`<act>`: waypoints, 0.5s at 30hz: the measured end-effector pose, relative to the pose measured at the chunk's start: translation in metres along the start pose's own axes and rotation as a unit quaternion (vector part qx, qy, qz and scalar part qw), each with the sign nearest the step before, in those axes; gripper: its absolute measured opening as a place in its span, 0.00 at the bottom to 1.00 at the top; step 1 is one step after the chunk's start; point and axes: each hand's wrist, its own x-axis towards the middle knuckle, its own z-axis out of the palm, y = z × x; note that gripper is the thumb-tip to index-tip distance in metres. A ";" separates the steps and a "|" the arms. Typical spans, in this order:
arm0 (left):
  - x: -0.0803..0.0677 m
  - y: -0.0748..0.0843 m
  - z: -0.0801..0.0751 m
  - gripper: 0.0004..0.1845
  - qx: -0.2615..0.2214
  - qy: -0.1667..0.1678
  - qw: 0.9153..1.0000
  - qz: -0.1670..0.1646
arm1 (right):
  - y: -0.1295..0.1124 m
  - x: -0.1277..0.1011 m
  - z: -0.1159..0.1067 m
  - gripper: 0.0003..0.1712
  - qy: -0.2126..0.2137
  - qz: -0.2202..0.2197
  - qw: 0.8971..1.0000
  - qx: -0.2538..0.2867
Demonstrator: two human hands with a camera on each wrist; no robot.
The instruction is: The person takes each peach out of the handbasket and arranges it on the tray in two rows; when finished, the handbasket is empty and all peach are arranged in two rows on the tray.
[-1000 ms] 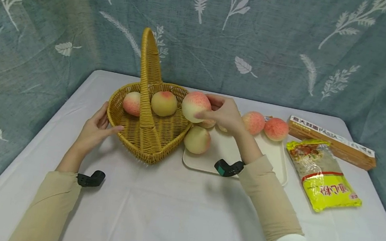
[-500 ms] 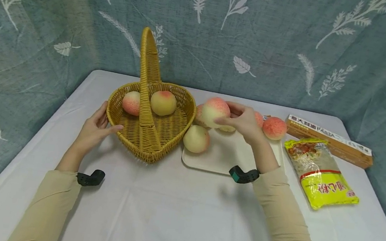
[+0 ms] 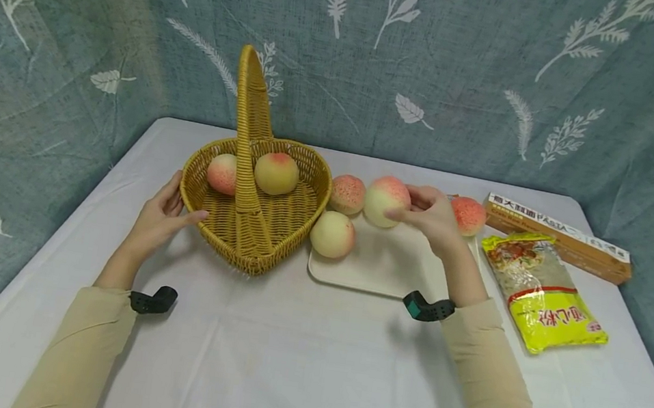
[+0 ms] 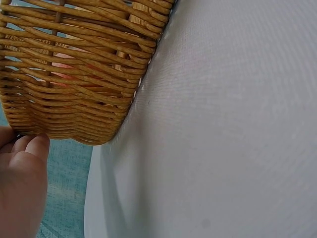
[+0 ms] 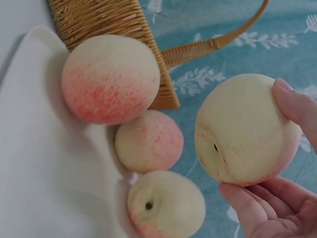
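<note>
My left hand (image 3: 159, 220) holds the left side of a woven basket (image 3: 257, 236), its thumb overlapping the front wall. Fingertips meet the wicker edge in the left wrist view. Inside the basket lie two peaches, one pink and white (image 3: 222, 174), the other yellowish (image 3: 276, 173). My right hand (image 3: 433, 218) grips a pale, pink-topped peach (image 5: 245, 131) between thumb and fingers, over the back of a white tray (image 3: 380, 270). A pale peach (image 3: 332, 234) and a speckled pink one (image 3: 347, 194) sit at the tray's left; a third peach (image 5: 166, 206) shows beyond them in the right wrist view.
A redder peach (image 3: 467, 215) lies at the tray's back right, partly behind the right hand. Farther right are a pasta box (image 3: 558, 238) and a yellow pasta bag (image 3: 544, 295). A blue-green leaf-patterned curtain (image 3: 344, 75) hangs behind the table.
My right hand has carried its peach rightward and slightly down, from the basket's right rim to above the tray. The speckled peach has come into fuller view. The left hand and basket stay put.
</note>
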 end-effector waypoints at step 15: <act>-0.001 -0.001 0.001 0.47 -0.010 -0.002 1.000 0.003 | 0.020 -0.009 -0.006 0.38 0.028 0.058 0.998 0.007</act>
